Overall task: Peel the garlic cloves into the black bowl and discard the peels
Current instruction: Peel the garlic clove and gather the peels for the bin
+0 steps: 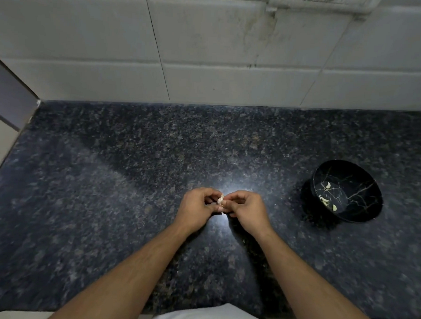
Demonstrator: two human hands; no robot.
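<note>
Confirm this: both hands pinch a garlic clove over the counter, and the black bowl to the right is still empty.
Not quite: the black bowl is not empty. The head view shows several peeled cloves in it. Both hands, left hand and right hand, do pinch a garlic clove.

One black bowl (347, 191) stands on the desk (105, 190), and everything else is counted from it. Inside the bowl lie about four or five peeled garlic cloves (327, 185), pale against the dark glaze; a couple lie close together, so the exact number is hard to settle. Well to the left of the bowl are two hands, the left hand (197, 207) and the right hand (248, 207), and pinched between them is one garlic clove (220, 199) with papery skin on it. Above the bowl, on the tiled wall, sits one switch plate (322, 0).
</note>
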